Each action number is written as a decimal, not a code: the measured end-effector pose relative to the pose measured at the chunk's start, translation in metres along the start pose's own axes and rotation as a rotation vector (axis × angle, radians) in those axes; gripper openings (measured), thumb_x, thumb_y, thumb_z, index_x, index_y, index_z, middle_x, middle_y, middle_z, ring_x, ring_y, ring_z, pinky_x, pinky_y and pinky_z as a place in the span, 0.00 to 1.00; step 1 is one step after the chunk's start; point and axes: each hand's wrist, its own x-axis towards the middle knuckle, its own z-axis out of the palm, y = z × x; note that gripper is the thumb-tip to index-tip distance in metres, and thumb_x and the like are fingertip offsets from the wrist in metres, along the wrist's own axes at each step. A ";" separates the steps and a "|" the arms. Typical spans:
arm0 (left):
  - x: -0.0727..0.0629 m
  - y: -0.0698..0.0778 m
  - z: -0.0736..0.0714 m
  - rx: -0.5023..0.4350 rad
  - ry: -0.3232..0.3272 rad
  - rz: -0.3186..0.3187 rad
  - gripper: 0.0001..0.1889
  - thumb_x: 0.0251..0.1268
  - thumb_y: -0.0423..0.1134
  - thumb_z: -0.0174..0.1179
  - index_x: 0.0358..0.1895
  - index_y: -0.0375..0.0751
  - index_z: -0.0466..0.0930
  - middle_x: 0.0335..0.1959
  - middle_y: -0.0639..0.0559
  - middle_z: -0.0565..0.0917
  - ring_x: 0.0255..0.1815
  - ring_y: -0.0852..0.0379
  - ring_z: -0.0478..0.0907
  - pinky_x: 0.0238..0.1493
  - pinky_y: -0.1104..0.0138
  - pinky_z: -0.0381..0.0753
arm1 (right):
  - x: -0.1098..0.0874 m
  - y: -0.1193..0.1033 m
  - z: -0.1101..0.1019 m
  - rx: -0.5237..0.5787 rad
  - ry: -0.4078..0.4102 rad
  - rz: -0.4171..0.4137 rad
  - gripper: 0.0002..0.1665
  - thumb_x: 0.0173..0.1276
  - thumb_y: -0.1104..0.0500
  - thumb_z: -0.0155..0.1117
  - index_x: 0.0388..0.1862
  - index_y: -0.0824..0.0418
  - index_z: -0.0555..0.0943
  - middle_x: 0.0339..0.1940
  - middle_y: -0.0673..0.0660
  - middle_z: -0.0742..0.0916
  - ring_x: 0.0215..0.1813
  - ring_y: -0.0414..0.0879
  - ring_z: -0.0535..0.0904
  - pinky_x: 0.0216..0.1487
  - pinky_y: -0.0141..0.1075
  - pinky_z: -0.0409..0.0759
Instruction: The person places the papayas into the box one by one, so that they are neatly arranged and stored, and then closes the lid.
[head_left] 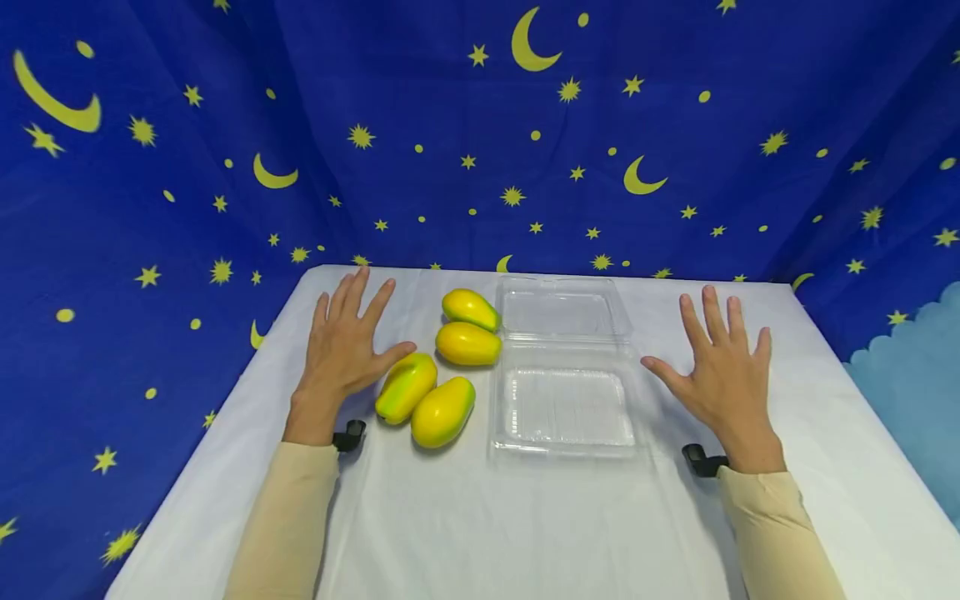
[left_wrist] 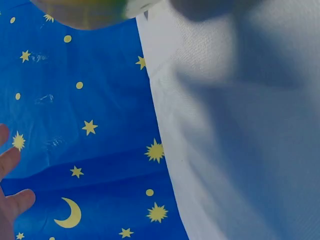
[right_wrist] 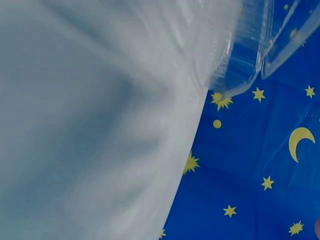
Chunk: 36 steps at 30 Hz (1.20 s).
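Observation:
Several yellow fruits with green patches (head_left: pixel 442 412), shaped like mangoes or small papayas, lie in two pairs left of a clear plastic clamshell box (head_left: pixel 570 408). The box stands unfolded, its lid (head_left: pixel 558 312) toward the back, with nothing inside. My left hand (head_left: pixel 337 354) is spread beside the fruits, its thumb overlapping the nearer left one in the head view. Right of the box, my right hand (head_left: pixel 723 379) is spread too and holds nothing. In the left wrist view, fingers (left_wrist: pixel 20 201) show at the left edge; the right wrist view catches the box's clear plastic (right_wrist: pixel 245 65) at top right.
A white cloth covers the table (head_left: pixel 495 525). Behind it and at the sides hangs a blue curtain (head_left: pixel 450 100) with yellow moons and stars, meeting the table's back edge. Dark wrist camera mounts (head_left: pixel 703 461) sit at both wrists, below beige sleeves (head_left: pixel 772 525).

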 end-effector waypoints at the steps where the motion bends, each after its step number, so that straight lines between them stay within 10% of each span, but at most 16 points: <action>1: 0.000 0.000 -0.001 -0.006 0.004 0.006 0.51 0.58 0.74 0.57 0.82 0.62 0.47 0.84 0.48 0.42 0.83 0.40 0.45 0.76 0.35 0.49 | -0.002 -0.002 0.000 0.005 0.005 -0.009 0.64 0.56 0.26 0.64 0.84 0.47 0.47 0.85 0.54 0.47 0.83 0.66 0.46 0.68 0.79 0.48; 8: 0.000 -0.001 -0.003 -0.037 0.022 0.016 0.47 0.60 0.70 0.59 0.80 0.61 0.52 0.83 0.46 0.51 0.79 0.39 0.55 0.73 0.40 0.57 | -0.012 -0.010 0.001 0.041 0.002 -0.065 0.63 0.58 0.25 0.63 0.84 0.47 0.48 0.85 0.54 0.52 0.82 0.65 0.52 0.69 0.78 0.48; 21: -0.003 0.001 0.006 -0.127 -0.191 -0.007 0.45 0.62 0.77 0.48 0.80 0.65 0.52 0.81 0.47 0.55 0.78 0.41 0.57 0.70 0.39 0.60 | -0.039 -0.014 0.015 0.203 -0.110 -0.065 0.60 0.60 0.27 0.64 0.83 0.45 0.49 0.84 0.53 0.57 0.79 0.64 0.59 0.70 0.76 0.48; 31: -0.006 -0.002 0.007 -0.289 -0.221 0.086 0.43 0.59 0.70 0.62 0.76 0.63 0.62 0.74 0.52 0.70 0.72 0.46 0.68 0.68 0.41 0.67 | -0.052 -0.020 0.017 0.293 -0.151 -0.086 0.58 0.60 0.30 0.67 0.83 0.44 0.53 0.82 0.54 0.62 0.77 0.63 0.63 0.69 0.74 0.52; 36: -0.007 -0.003 0.009 -0.378 -0.322 -0.004 0.47 0.53 0.73 0.64 0.77 0.72 0.57 0.72 0.54 0.71 0.64 0.47 0.75 0.62 0.43 0.74 | -0.056 -0.020 0.017 0.295 -0.156 -0.090 0.57 0.61 0.31 0.67 0.83 0.45 0.53 0.82 0.53 0.62 0.77 0.63 0.64 0.69 0.73 0.54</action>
